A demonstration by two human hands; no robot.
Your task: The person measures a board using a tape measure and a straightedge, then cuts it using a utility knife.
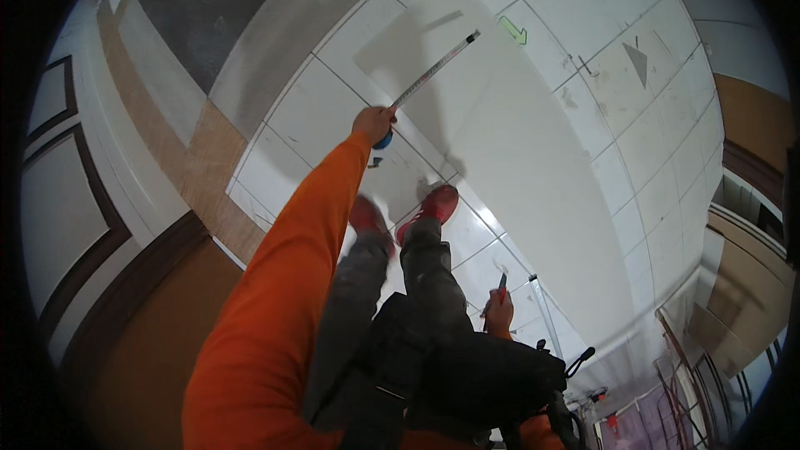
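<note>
Head view: left hand out front, grip closed on blue tape measure | its metal blade runs across large white board on tiled floor | right hand low, clutching dark pen-like tool

The left hand, at the end of an orange sleeve, grips a blue tape measure whose blade runs out across a large pale board lying on the white tiled floor. The right hand holds a pencil-like tool upright near the knee. Red shoes stand at the board's near edge.
</note>
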